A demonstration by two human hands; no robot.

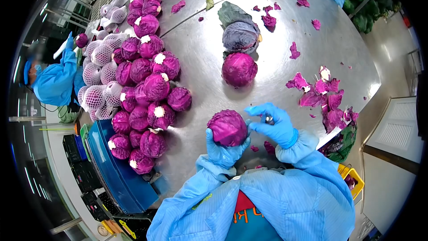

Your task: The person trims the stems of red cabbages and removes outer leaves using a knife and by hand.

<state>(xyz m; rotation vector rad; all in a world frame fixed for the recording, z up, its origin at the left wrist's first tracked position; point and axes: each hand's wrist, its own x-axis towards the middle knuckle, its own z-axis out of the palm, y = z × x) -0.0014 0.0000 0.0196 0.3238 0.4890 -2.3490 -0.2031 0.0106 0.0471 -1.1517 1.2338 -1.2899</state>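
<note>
A trimmed red cabbage [227, 127] rests in my left hand [226, 152], which is closed around it from below and the left. My right hand [275, 126] is just to the right of this cabbage, thumb and forefinger reaching toward it. A small metal object [269, 119] shows in the right hand's grip, its kind mostly hidden by the fingers. Farther up the steel table [200, 85] sits another red cabbage [240, 69], touching a darker cabbage [240, 36] that has loose outer leaves. Both hands wear blue gloves.
Many trimmed cabbages [156, 86] are heaped on the left, beside cabbages in white netting [101, 53]. Torn purple leaves [327, 100] lie along the right edge. A yellow basket [356, 183] stands at lower right. One person in blue [55, 78] works at far left.
</note>
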